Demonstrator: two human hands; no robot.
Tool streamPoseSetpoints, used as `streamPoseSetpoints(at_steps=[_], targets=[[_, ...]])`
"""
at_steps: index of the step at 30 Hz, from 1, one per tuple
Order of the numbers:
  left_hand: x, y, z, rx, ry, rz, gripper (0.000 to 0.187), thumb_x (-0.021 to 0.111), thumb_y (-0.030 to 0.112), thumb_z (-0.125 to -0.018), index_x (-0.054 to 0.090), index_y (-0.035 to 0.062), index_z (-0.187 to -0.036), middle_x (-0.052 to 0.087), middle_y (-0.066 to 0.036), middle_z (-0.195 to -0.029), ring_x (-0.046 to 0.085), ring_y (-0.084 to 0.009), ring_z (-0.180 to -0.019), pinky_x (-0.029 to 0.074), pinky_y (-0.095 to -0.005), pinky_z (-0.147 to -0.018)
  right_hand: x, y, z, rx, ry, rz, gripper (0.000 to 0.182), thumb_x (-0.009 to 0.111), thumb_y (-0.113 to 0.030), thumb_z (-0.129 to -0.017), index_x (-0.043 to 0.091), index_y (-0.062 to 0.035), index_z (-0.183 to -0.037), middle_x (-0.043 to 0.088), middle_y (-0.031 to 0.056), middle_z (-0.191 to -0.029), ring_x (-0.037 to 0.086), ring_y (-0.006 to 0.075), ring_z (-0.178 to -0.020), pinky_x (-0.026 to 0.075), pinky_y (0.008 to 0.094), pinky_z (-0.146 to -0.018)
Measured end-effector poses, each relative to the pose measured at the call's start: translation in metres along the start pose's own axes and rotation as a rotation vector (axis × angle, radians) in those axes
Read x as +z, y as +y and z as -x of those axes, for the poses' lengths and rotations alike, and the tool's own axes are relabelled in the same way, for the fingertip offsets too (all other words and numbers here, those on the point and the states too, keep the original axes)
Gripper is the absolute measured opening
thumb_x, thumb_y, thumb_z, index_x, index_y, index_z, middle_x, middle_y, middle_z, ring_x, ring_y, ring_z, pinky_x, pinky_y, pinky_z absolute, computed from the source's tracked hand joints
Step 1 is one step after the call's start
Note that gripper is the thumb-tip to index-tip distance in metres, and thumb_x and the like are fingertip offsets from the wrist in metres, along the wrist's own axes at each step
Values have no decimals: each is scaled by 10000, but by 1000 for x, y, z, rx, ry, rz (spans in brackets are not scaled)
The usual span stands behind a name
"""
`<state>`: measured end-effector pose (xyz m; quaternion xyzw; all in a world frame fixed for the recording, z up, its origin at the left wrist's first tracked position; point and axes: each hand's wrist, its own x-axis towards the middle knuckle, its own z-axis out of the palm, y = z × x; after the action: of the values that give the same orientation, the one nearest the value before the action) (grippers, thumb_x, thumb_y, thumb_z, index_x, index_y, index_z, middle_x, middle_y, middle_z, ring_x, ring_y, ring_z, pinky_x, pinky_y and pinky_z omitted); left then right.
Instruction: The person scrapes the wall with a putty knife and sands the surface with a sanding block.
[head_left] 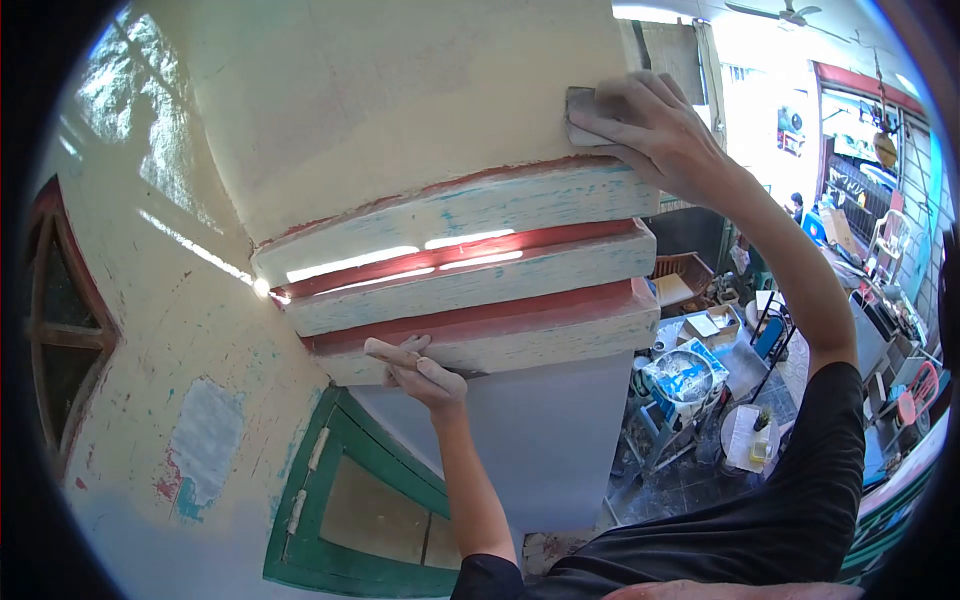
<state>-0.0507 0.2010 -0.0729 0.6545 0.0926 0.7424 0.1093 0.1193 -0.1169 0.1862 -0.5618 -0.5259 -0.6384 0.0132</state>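
Note:
My right hand is closed on a flat grey piece that looks like folded sandpaper. It lies against the cream wall, near the wall's right edge and just above the top ledge. Lower down, my left hand is wrapped round the pale handle of a putty knife. A dark sliver, like its blade, shows past the fingers under the bottom ledge. Between the hands run stepped white ledges with red recesses and worn, blue-flecked paint.
Below left stands a green-framed window; a brown-framed one is at far left. A bare patch marks the left wall. Down on the right are a paint-smeared bucket, a small round table and scattered clutter.

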Motion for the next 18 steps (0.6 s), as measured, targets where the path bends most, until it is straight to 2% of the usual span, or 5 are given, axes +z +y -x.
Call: streamPoseSetpoints(at_steps=[1,4,6,13,18], targets=[[0,0,0,10,-9,-15,761,229,378,-1079,15,-141,-1593,684,-119,-932,620,-244,-936,339,-426,-1006,-1,-1,-1,-5,1,0,416,705,-164,-927,701,-214,-1340,552,91,-1289,512,291,-1229,546,444,-1010],[1,-4,0,13,-7,-20,761,224,389,-1078,56,-149,-1590,682,-113,-930,619,-245,-936,339,-414,-998,-10,-3,-7,47,-59,-157,393,713,-159,-924,698,-149,-1317,616,69,-1191,556,268,-1203,500,426,-1067],[1,-2,-1,-3,8,0,759,231,390,-1078,81,-154,-1586,681,-114,-935,618,-247,-939,338,-413,-1004,-18,-5,-10,32,-22,-125,337,689,-113,-938,705,-91,-1274,648,72,-1144,601,246,-1151,530,395,-1025],[7,-11,7,-44,35,111,728,266,369,-1074,194,-181,-1545,654,-138,-969,608,-274,-955,390,-442,-1006,-33,-2,5,145,5,-137,244,674,-97,-956,695,-43,-1192,671,101,-1160,667,261,-1038,586,369,-873],[4,1,2,-53,14,93,763,224,395,-1076,34,-121,-1605,643,-138,-955,588,-272,-925,409,-415,-995,-47,-6,8,289,-32,-219,181,647,-64,-970,658,-10,-1142,693,139,-959,692,291,-906,566,407,-803]])
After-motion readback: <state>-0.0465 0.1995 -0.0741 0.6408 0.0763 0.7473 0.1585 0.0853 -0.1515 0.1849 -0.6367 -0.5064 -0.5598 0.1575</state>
